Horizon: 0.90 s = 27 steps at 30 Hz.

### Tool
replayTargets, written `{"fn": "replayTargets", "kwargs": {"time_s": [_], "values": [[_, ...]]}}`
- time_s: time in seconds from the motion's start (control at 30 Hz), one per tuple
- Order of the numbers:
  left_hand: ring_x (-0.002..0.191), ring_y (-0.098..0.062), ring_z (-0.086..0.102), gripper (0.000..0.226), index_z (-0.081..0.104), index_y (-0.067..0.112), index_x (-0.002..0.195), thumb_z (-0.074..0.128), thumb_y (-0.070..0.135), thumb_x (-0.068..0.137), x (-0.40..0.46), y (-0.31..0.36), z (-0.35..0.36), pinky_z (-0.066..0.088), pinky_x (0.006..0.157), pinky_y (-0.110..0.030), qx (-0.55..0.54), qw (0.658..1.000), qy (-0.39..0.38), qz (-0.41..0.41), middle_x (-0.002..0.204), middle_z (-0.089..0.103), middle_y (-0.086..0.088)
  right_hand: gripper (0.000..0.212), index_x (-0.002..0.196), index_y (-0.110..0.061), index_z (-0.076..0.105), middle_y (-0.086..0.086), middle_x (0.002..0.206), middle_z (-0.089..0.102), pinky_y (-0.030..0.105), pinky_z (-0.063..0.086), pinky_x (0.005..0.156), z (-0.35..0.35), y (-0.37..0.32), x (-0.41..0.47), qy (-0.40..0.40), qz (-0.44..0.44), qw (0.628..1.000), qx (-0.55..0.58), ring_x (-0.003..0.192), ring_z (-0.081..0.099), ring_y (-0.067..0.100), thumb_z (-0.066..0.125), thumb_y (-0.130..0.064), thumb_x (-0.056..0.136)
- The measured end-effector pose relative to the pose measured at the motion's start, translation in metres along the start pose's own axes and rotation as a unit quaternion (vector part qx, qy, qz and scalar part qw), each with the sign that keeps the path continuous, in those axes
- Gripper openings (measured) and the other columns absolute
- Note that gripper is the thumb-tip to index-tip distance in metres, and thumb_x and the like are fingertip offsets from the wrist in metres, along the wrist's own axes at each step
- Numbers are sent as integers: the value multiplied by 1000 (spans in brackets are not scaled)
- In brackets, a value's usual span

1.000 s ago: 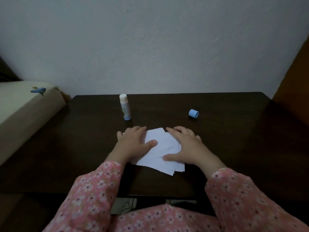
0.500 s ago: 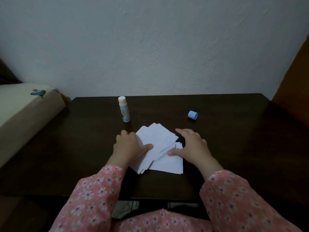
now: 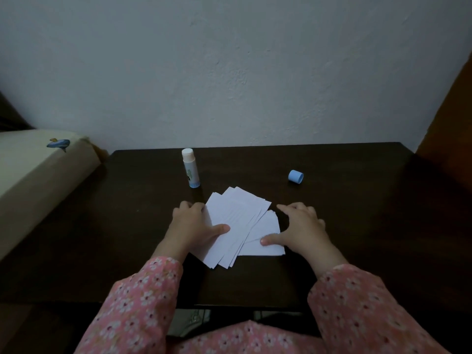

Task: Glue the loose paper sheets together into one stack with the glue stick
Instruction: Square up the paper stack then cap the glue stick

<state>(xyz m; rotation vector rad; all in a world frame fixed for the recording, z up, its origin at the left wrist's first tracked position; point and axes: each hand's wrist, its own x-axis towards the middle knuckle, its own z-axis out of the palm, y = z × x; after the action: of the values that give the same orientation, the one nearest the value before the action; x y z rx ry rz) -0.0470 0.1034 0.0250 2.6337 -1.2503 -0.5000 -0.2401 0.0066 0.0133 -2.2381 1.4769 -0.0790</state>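
Several white paper sheets [image 3: 240, 221] lie fanned out on the dark table [image 3: 357, 226]. My left hand [image 3: 194, 226] rests on the left part of the fan, its thumb laid across the top sheet. My right hand [image 3: 298, 231] sits at the right edge, its thumb pressing the lowest sheet and its fingers arched over the table beside the paper. An uncapped glue stick [image 3: 190, 167] stands upright behind the sheets. Its blue cap [image 3: 296, 176] lies on its side to the right.
A cream cushion or mattress [image 3: 38, 180] with a small blue print borders the table on the left. A white wall rises behind the table. An orange-brown surface [image 3: 454, 129] stands at the right. My pink floral sleeves fill the foreground.
The upper sheets have turned clockwise into a wider fan under my left hand. My right hand has slid right, off most of the paper, leaving only its thumb on the lowest sheet.
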Motion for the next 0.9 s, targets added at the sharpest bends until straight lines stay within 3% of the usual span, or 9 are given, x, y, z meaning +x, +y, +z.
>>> {"fn": "replayTargets", "kwargs": {"time_s": [0.1,0.27,0.33,0.43,0.5,0.7,0.9], "values": [[124,-24,41,89,36,19,141,70,63,72,0,3,0,42,95,-36,-16,1000,-16,-7,143,32,-7,90,145,-26,39,-3,145,34,40,31,105,2,-1,0,27,14,1000,-5,133,29,20,73,-61,69],[96,-17,51,98,38,12,138,73,66,64,7,15,-1,45,78,-28,20,996,-65,-53,133,43,-8,89,143,-27,37,-2,145,28,40,30,105,-5,-3,-5,-55,-17,997,-55,133,26,20,71,-63,70],[98,-17,51,103,37,12,138,76,67,59,11,15,0,47,81,-31,16,996,-68,-60,130,45,-8,91,144,-29,35,-3,145,27,40,29,106,-6,-2,-4,-64,-17,997,-47,133,25,20,74,-61,68],[122,-24,41,111,35,14,141,80,66,54,14,13,-2,44,94,-38,14,997,-55,-47,136,37,-7,92,145,-34,35,-5,145,29,41,28,107,-1,-2,-2,-36,-17,999,-18,134,25,19,78,-57,67],[126,-25,37,112,35,14,141,81,66,53,16,14,-4,43,98,-40,30,997,-56,-34,138,36,-7,94,145,-34,34,-4,145,31,40,28,107,1,-2,-1,-8,-13,1000,3,135,26,19,79,-56,66],[106,-21,54,98,40,13,133,86,52,56,20,21,-8,50,90,-37,-6,993,-99,-58,121,53,-6,91,143,-37,36,-5,142,33,39,28,105,3,1,-1,1,-21,1000,11,132,27,18,79,-57,66],[111,-27,53,97,36,7,136,83,50,63,24,35,-12,44,98,-40,2,983,-146,-109,113,50,-9,91,144,-37,35,-5,144,32,39,27,105,3,1,0,-1,-18,1000,9,134,26,19,79,-57,66]]}}
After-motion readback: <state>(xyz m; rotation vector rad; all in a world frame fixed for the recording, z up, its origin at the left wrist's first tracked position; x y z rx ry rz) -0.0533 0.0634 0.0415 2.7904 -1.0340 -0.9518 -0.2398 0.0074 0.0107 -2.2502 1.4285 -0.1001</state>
